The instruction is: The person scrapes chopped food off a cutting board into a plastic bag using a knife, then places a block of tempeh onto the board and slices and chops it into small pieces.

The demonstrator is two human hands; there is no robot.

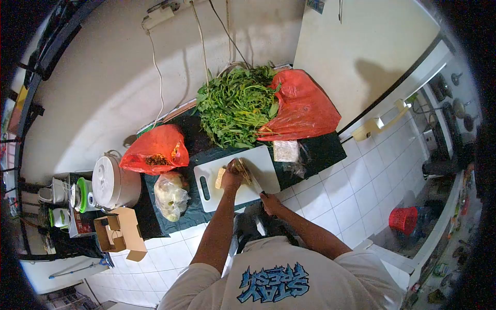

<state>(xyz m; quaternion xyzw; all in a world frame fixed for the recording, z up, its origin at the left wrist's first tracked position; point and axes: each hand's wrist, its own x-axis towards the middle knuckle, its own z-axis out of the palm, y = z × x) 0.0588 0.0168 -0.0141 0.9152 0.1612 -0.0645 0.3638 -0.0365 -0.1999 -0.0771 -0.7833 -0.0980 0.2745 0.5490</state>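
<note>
I see my left hand (231, 178) pressed closed on the pale block (222, 176) on the white cutting board (217, 194). My right hand (270, 201) grips the knife (253, 182), whose blade angles up-left toward the block, just right of the left hand's fingers.

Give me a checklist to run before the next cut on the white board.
1. Left hand steadies the pale block: ok, it rests on it.
2. Right hand grips the knife: ok, shut on the handle.
3. Left fingertips away from the blade: cannot tell, too small to see.
4. Cutting board lies flat on the dark mat: ok.
5. Free board space beside the block: ok, the right half is bare.
6. Greens and red bag off the board: ok, both lie behind it.
</note>
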